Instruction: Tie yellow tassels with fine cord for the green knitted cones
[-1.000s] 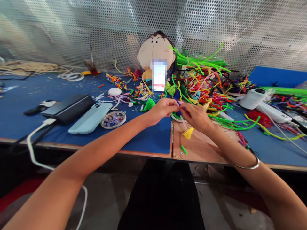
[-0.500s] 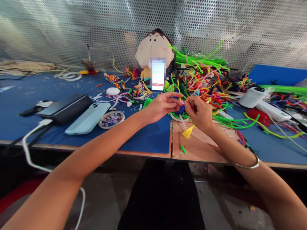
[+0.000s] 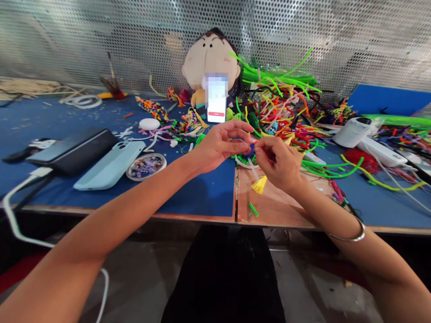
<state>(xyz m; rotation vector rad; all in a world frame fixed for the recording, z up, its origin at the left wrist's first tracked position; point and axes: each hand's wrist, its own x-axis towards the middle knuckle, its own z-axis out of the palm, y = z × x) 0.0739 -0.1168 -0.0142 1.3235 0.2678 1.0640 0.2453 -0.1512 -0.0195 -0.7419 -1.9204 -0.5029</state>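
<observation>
Over the front of the table my left hand [image 3: 224, 146] has its thumb and fingertips closed around a small dark blue piece [image 3: 251, 150], mostly covered by the fingers. My right hand [image 3: 279, 161] pinches at that piece's right side, fingertips nearly meeting those of the left. A speck of pink and red shows between the fingertips; its kind cannot be made out. Just below hang or lie a pale clear strip [image 3: 252, 167] and a yellow tassel [image 3: 259, 185]. A short green pipe-cleaner-like stick [image 3: 253, 209] lies on the bare wood.
A lit phone [image 3: 216, 101] leans on a plush doll [image 3: 212, 58]. Tangled coloured cords [image 3: 286, 112] pile up right of it. A black case [image 3: 72, 150], a light blue phone [image 3: 111, 165] and a round dish of beads [image 3: 147, 166] sit at left.
The view has shifted slightly, so the table things sit a little farther left. Both hands keep close together at the blue piece, with only small finger movements.
</observation>
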